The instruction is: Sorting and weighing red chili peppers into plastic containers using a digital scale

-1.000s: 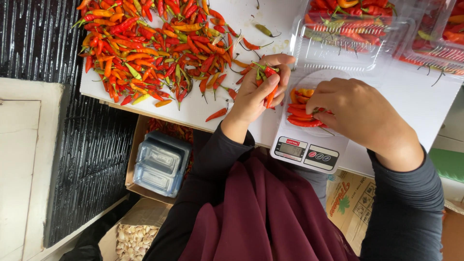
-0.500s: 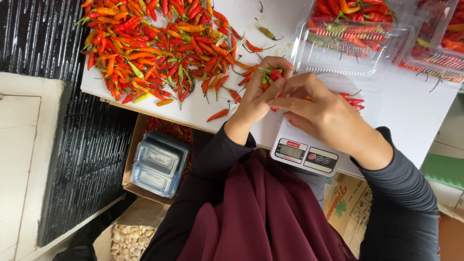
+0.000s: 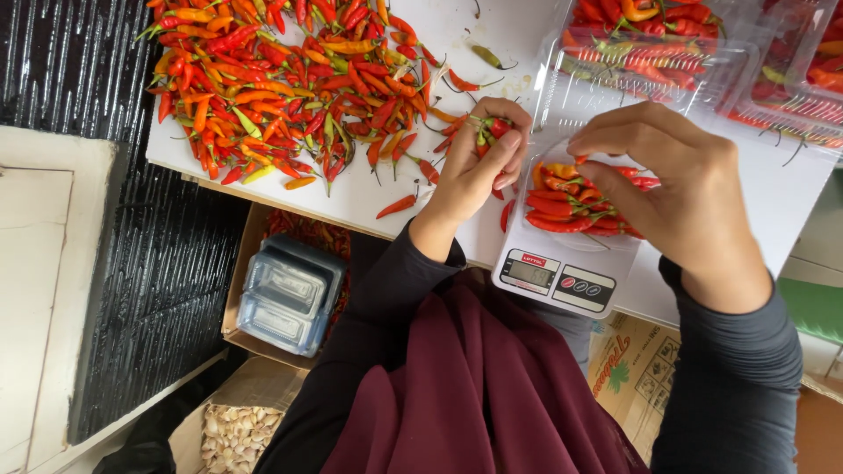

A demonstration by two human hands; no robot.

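My left hand (image 3: 474,171) is closed around a small bunch of red chilies with green stems (image 3: 488,130), just left of the scale. My right hand (image 3: 672,189) hovers over the clear tray (image 3: 527,230) on a white digital kitchen scale (image 3: 562,281). Its fingertips are bunched together above the red and orange chilies in the tray (image 3: 566,202), and I cannot see whether they pinch one. A big loose pile of red, orange and green chilies (image 3: 281,88) covers the white table (image 3: 369,197) to the left.
Clear plastic packs filled with chilies (image 3: 654,39) stand at the back right. Below the table edge, a cardboard box holds stacked clear lidded containers (image 3: 290,294). A box of garlic (image 3: 233,430) sits lower left, and another cardboard box (image 3: 625,362) on the right.
A second ago my right hand was at the scale tray. It then went to the bunch in my left hand and has now come back over the tray. The left hand barely moved.
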